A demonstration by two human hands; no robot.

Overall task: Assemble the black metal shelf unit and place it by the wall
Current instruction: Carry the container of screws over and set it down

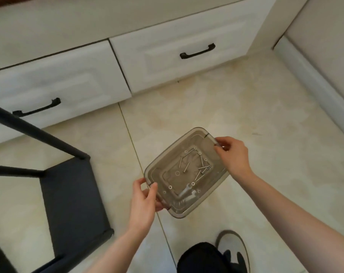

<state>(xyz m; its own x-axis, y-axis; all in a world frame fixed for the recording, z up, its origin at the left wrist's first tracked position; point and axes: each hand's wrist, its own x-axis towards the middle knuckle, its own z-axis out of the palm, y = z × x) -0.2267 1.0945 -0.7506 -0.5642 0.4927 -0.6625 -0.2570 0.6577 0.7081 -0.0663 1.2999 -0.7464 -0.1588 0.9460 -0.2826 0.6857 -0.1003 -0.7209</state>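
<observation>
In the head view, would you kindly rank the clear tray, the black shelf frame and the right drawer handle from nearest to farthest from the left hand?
1. Clear tray: gripped by the left hand.
2. Black shelf frame: on the floor, leftward.
3. Right drawer handle: far up, on the cabinet.

Home interior: white panelled drawers (55, 91) with black handles (197, 51), beige tiled floor (236, 107), skirting board (313, 75).

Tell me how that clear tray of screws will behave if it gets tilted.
The tray looks like thin smooth plastic, so it is probably light and may flex a little. The screws and washers lie loose on its bottom, so they would likely slide or roll to the low side. The left hand and right hand hold opposite ends, which should keep it level.
</observation>
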